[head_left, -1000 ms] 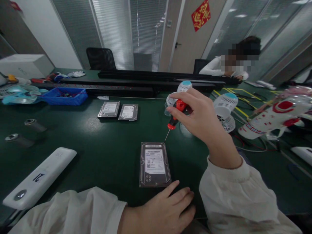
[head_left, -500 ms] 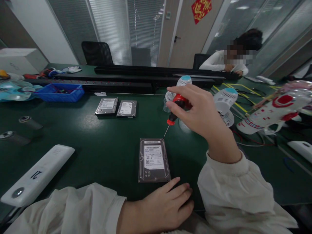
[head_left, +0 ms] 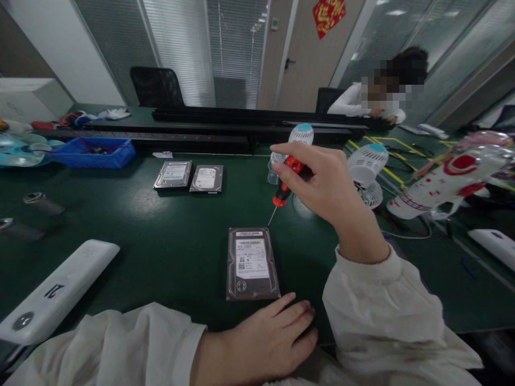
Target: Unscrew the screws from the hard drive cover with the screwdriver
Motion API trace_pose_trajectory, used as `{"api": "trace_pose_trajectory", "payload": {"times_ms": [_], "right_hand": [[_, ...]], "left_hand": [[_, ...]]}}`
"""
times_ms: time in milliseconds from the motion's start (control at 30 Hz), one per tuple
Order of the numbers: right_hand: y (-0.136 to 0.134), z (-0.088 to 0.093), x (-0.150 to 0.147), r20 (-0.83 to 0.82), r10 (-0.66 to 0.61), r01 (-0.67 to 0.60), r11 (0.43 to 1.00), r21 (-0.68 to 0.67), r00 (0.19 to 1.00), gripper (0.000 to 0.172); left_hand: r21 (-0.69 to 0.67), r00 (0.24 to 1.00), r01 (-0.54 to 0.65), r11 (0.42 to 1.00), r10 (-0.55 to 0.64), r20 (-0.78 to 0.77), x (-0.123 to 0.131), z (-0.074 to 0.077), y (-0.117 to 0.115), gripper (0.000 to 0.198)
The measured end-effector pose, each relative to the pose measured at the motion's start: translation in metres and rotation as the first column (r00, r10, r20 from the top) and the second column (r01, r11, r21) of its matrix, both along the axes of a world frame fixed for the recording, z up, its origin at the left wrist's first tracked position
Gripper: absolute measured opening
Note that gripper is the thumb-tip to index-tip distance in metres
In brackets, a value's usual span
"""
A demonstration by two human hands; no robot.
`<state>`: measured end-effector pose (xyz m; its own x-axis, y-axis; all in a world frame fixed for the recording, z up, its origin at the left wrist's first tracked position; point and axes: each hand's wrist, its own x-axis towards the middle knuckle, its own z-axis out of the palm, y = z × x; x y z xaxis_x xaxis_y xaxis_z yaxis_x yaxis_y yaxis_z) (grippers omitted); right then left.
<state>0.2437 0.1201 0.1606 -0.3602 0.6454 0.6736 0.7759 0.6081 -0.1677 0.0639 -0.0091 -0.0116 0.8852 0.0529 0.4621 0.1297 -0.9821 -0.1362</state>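
Observation:
A hard drive (head_left: pixel 251 264), label side up, lies on the dark green table in front of me. My right hand (head_left: pixel 311 179) grips a red and black screwdriver (head_left: pixel 281 193) by its handle. The tool tilts, and its tip meets the drive's far right corner; any screw there is too small to make out. My left hand (head_left: pixel 267 335) lies flat with fingers outstretched at the drive's near right corner, the index fingertip at its edge. Farther back on the left rest two more hard drives, one (head_left: pixel 174 175) beside the other (head_left: pixel 207 178).
A blue tray (head_left: pixel 94 154) holds wires at the back left. White handheld fans (head_left: pixel 367 162) stand beyond my right hand, with a white and red bottle (head_left: pixel 438 187) farther right. A white device (head_left: pixel 60 292) lies at the left. Another person (head_left: pixel 386 96) sits across the table.
The whole view has shifted slightly. My right hand still holds the screwdriver at the same corner, and my left hand stays beside the drive.

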Motion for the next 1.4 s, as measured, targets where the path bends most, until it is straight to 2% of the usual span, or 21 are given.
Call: {"api": "trace_pose_trajectory", "payload": {"times_ms": [67,133,300,400,500,600,733,833,1000,1067,1167,1233,1300,1400], "right_hand": [[0.001,-0.001,0.001,-0.004,0.057,-0.057,0.998,0.016,0.998,0.038],[0.001,-0.001,0.002,0.01,0.061,-0.061,0.998,0.009,0.998,0.041],[0.001,0.001,0.005,0.04,-0.077,0.074,0.995,0.074,0.996,0.038],[0.001,0.002,0.008,0.028,-0.084,0.081,0.992,0.098,0.996,0.04],[0.0,0.004,0.009,0.004,-0.02,0.019,0.997,0.07,1.0,0.051],[-0.002,0.004,0.008,-0.034,0.031,-0.031,0.999,0.028,0.999,0.053],[-0.001,0.001,0.002,-0.079,0.001,0.0,1.0,0.018,0.997,0.047],[-0.001,0.0,0.0,-0.013,-0.054,0.054,0.997,0.046,0.998,0.052],[-0.005,0.004,0.0,-0.011,-0.011,0.01,0.997,-0.07,1.0,0.059],[-0.004,0.004,0.0,-0.007,-0.005,0.005,0.997,-0.076,1.0,0.056],[-0.002,0.002,0.0,0.025,-0.081,0.083,0.994,-0.075,0.996,0.045],[0.0,0.001,0.002,0.053,-0.1,0.104,0.992,-0.073,0.994,0.044],[0.001,0.002,0.006,0.056,-0.058,0.062,0.995,-0.076,0.997,0.045],[0.0,0.004,0.01,0.024,0.034,-0.031,0.992,-0.124,0.999,0.058]], "left_hand": [[0.002,1.0,0.001,1.0,-0.001,-0.01,0.0,-0.001,0.0,0.031],[0.006,1.0,0.001,1.0,-0.001,-0.018,0.0,-0.002,0.0,0.031],[0.0,1.0,0.002,1.0,-0.002,-0.012,0.0,-0.003,0.0,0.032],[0.003,1.0,0.003,1.0,-0.003,-0.023,0.0,-0.002,0.0,0.032],[0.005,0.999,0.007,1.0,-0.007,-0.046,-0.001,-0.001,0.0,0.033],[0.005,0.999,0.011,1.0,-0.011,-0.037,-0.001,-0.001,0.0,0.033],[-0.001,1.0,-0.002,1.0,0.001,-0.017,-0.001,0.0,0.0,0.031],[-0.002,1.0,0.0,1.0,0.0,-0.009,0.0,0.001,0.0,0.031],[0.004,1.0,0.0,1.0,0.0,-0.029,0.001,0.0,0.0,0.032],[-0.003,1.0,0.0,1.0,0.0,-0.01,0.001,0.0,0.0,0.032],[-0.006,1.0,-0.001,1.0,0.001,-0.001,0.0,0.001,0.0,0.032],[-0.006,1.0,0.001,1.0,-0.001,-0.002,0.0,0.002,0.0,0.032],[-0.003,1.0,0.005,1.0,-0.005,-0.003,0.0,0.003,0.001,0.032],[-0.002,1.0,0.009,1.0,-0.009,-0.013,-0.001,0.001,0.001,0.032]]}}
